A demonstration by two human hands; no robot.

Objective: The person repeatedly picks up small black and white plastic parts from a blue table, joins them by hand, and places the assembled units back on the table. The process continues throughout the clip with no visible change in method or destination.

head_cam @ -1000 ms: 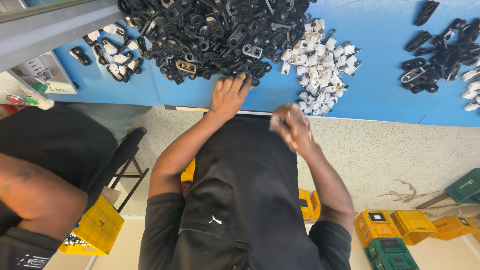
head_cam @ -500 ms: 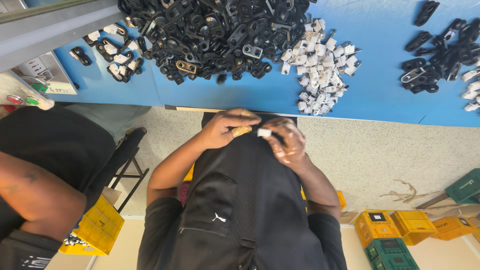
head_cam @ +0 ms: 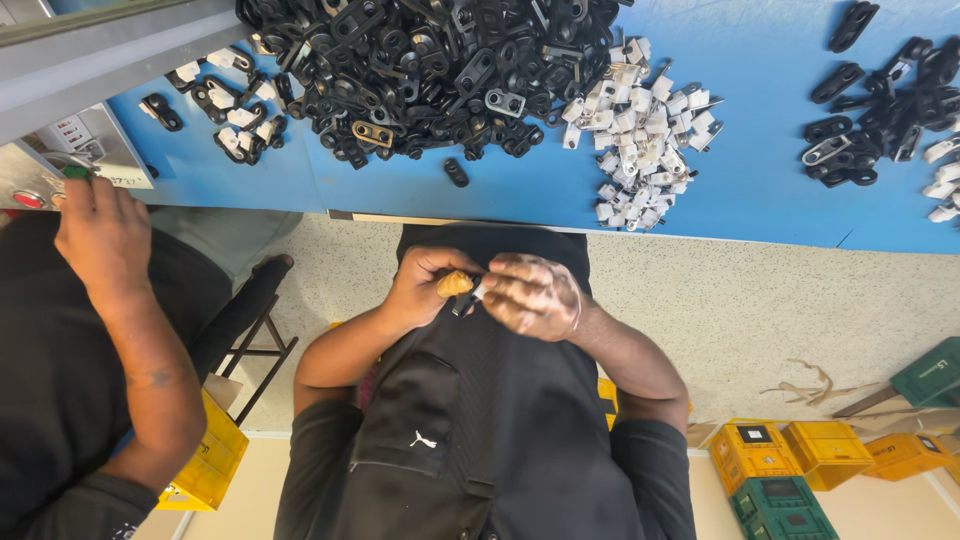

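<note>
Speckled pale flooring (head_cam: 780, 310) is seen beyond the edge of a blue desk (head_cam: 760, 160), with both hands brought together over the person's black top, short of the desk edge; the left hand (head_cam: 425, 285) is curled, its thumb and forefinger pinched on a small tan piece (head_cam: 455, 284); the right hand (head_cam: 530, 295), dusted with white, is closed around a small black and white part (head_cam: 470, 296) that is pressed against the tan piece; how the two parts fit together cannot be told, since the fingers hide most of them; just beyond the hands, on the desk, a heap of small white clips (head_cam: 640, 140) is spread near the edge; a single black piece (head_cam: 456, 172) lies apart beside it; a large pile of black plastic brackets (head_cam: 430, 70) is heaped behind that; a smaller mixed cluster of black and white parts (head_cam: 235, 110) lies further along; another group of black parts (head_cam: 875, 110) is scattered well apart at the other end; at the far side, another person's hand (head_cam: 100, 235) is laid on a grey control box (head_cam: 60, 150) with a red button (head_cam: 28, 199); yellow and green crates (head_cam: 800, 465) are stacked on the floor below.
</note>
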